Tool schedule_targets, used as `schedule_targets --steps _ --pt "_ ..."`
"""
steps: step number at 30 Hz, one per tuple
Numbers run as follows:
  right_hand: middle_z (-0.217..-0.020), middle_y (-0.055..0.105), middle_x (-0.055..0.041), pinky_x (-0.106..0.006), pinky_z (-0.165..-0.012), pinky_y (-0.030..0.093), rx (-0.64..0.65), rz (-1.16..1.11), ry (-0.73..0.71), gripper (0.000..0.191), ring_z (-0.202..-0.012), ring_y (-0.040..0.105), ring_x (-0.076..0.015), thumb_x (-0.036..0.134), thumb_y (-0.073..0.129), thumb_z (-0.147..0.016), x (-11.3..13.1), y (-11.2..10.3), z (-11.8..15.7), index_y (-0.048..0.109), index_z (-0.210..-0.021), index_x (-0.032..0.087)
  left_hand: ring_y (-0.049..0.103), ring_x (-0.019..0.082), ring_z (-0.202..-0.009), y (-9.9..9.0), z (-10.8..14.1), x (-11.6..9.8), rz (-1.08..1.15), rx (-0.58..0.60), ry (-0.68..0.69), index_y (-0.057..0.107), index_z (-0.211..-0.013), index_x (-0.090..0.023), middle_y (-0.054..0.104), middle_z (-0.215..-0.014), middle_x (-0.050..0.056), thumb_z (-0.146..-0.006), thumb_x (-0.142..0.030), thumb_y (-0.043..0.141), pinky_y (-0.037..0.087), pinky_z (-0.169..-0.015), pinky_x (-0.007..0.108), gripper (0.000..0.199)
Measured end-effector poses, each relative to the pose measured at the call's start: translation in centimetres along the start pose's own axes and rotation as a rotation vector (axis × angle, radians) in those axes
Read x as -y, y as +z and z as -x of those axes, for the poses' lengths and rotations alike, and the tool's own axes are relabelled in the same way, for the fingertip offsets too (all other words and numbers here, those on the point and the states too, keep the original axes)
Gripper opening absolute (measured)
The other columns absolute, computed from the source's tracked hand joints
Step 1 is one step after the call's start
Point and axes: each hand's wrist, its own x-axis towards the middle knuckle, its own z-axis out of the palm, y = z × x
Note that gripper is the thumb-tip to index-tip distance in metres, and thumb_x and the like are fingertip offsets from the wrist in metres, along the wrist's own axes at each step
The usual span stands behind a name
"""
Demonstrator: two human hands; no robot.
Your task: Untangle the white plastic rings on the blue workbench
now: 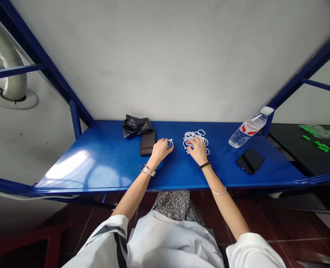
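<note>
A tangled pile of white cord loops [195,134] lies on the blue table [114,160]. My right hand [199,150] rests over the near part of the pile, its fingers curled down onto a loop; the fingertips' exact contact is too small to make out. To the left, a few separate white loops [170,143] lie together on the table. Beside them is my left hand [159,152], palm down, with thumb and fingers apart around the near side of these loops. Part of the smaller group is hidden by that hand.
Left of my left hand sits a dark flat device [147,143], with a crumpled black plastic bag [135,125] behind it. A water bottle [250,128] and a black phone [250,161] are at the right. Green pieces [321,146] lie on a neighbouring black table.
</note>
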Motion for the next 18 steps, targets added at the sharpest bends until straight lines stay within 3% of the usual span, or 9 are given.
schedule_targets --steps 5,11,14,18 --pt "-0.101 0.067 -0.013 -0.053 -0.094 0.048 0.057 0.093 -0.018 0.023 -0.107 0.055 -0.0338 0.011 0.052 -0.087 0.0 0.0 0.1 0.073 -0.092 0.019 0.065 0.027 -0.107 -0.2 0.1 0.1 -0.042 0.007 -0.056 0.056 -0.126 -0.01 0.066 -0.117 0.017 -0.098 -0.04 0.053 0.053 -0.078 0.029 0.042" --pt "-0.102 0.065 -0.0137 -0.052 -0.091 0.052 0.073 0.078 -0.05 0.021 -0.107 0.056 -0.0341 0.011 0.052 -0.086 -0.6 0.4 0.0 0.072 -0.091 0.018 0.062 0.027 -0.107 -0.3 0.0 0.2 -0.048 -0.07 -0.08 0.057 -0.121 -0.01 0.062 -0.115 0.018 -0.099 -0.036 0.05 0.053 -0.079 0.03 0.035" --pt "-0.099 0.065 -0.0141 -0.054 -0.089 0.052 0.059 0.064 -0.089 0.023 -0.104 0.057 -0.034 0.013 0.049 -0.088 -1.0 0.6 0.0 0.071 -0.087 0.019 0.062 0.027 -0.106 -0.2 -0.1 0.2 -0.024 -0.109 -0.013 0.059 -0.117 -0.012 0.062 -0.112 0.016 -0.099 -0.031 0.049 0.054 -0.078 0.031 0.029" --pt "-0.096 0.065 -0.0145 -0.056 -0.087 0.05 0.037 0.067 -0.111 0.024 -0.102 0.057 -0.0351 0.017 0.049 -0.091 -1.3 0.8 0.1 0.071 -0.081 0.02 0.06 0.025 -0.104 0.2 0.0 0.1 0.033 -0.143 0.208 0.06 -0.114 -0.016 0.061 -0.11 0.013 -0.098 -0.023 0.047 0.054 -0.079 0.032 0.022"
